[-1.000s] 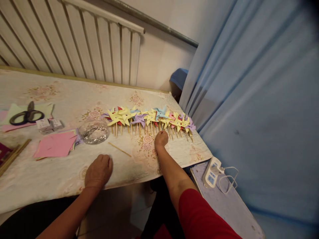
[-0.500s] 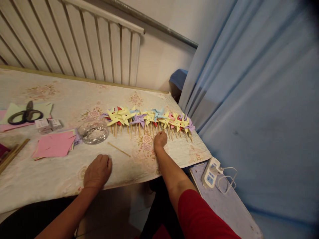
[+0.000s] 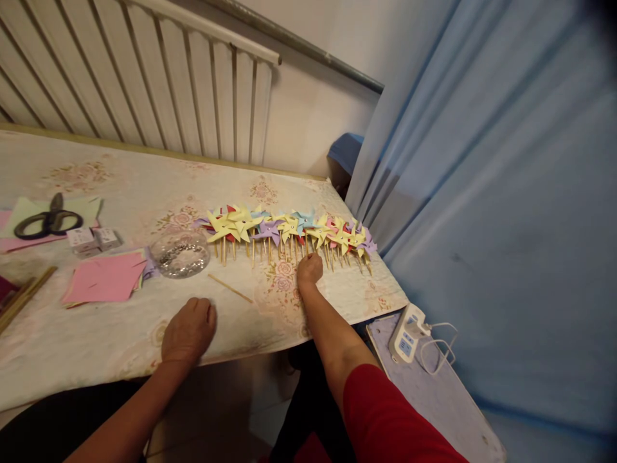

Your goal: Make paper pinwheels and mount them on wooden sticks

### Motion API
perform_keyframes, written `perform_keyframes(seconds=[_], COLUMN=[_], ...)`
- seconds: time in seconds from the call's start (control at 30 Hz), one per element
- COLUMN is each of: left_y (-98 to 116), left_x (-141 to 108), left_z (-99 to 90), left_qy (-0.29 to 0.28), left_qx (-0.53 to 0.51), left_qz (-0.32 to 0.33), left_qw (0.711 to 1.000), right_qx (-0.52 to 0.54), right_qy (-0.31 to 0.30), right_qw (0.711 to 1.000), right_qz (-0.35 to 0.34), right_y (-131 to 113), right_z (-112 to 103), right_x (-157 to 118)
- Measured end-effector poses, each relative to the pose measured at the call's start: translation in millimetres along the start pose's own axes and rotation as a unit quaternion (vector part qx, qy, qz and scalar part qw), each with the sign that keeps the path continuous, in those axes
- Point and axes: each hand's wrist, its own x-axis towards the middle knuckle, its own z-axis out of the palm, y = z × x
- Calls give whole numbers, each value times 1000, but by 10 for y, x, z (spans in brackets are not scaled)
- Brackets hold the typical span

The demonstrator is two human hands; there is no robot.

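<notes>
- Blue pinwheel (image 3: 305, 220): among other pinwheels (image 3: 268, 230), slightly farther left than before; apparently being settled.
- Right hand (image 3: 311, 269): closed, apparently pinching its stick (image 3: 306, 247).
- Left hand (image 3: 189, 329): curled on tablecloth (image 3: 263, 328); tightness, contents hidden.

From my remote view I read no text; marks on the small white boxes (image 3: 81, 240) are illegible

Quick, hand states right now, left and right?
Left hand: curled closed on the tablecloth, nothing visible in it.
Right hand: closed, apparently holding the light-blue pinwheel from below.
</notes>
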Motion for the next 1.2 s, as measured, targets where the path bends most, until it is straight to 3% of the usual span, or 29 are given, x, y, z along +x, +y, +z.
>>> perform_keyframes(seconds=[0.53,0.77,0.93,1.2], left_y=[18,-10,-11,8], left_x=[-2,7,10,6], left_z=[-23,21,12,-38], left_qy=[-5,-8,-16,-19], left_qx=[0,-5,-13,-12], left_qz=[-7,1,-3,-7], left_qw=[1000,1000,1000,1000], right_qx=[24,57,70,66], right_qy=[-5,11,-4,-63], right_qw=[1000,998,997,993], right_qz=[-2,14,12,-73], right_y=[1,96,200,253], right_z=[-23,-163,-344,-553], right_x=[-24,-97,-304,-934])
